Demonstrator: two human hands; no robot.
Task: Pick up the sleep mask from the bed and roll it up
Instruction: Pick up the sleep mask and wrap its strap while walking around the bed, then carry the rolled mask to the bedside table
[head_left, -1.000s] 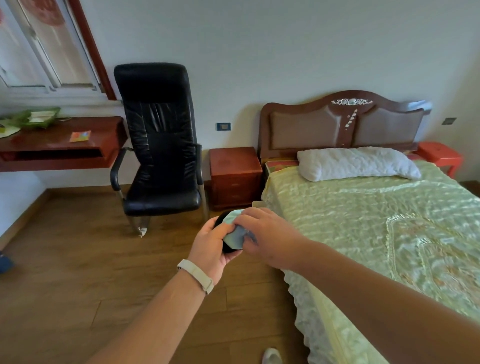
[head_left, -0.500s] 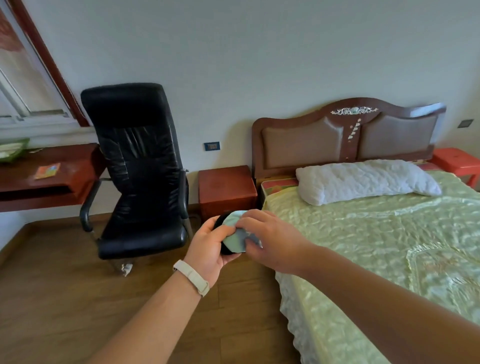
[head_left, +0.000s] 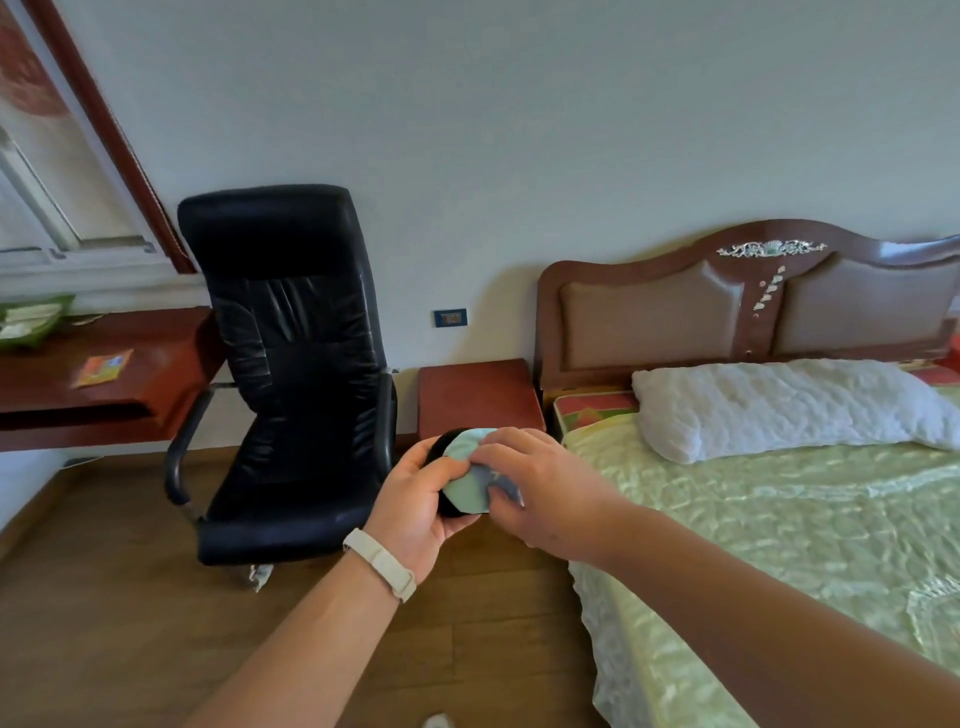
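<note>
Mid-roll: my left hand (head_left: 415, 506) cups the sleep mask (head_left: 470, 475) off the bed (head_left: 779, 519); right hand (head_left: 540, 483) fingers pinch its edge. Next, tighten the final turn.

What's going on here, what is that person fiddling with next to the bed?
A person stands beside the bed holding a sleep mask in both hands, off the bed and over the wooden floor. The left hand cups its dark side from below while the right hand presses on the pale green side. The mask is already bunched into a compact shape, so the rolling seems to be under way or close to done. A black chair stands just behind.
</note>
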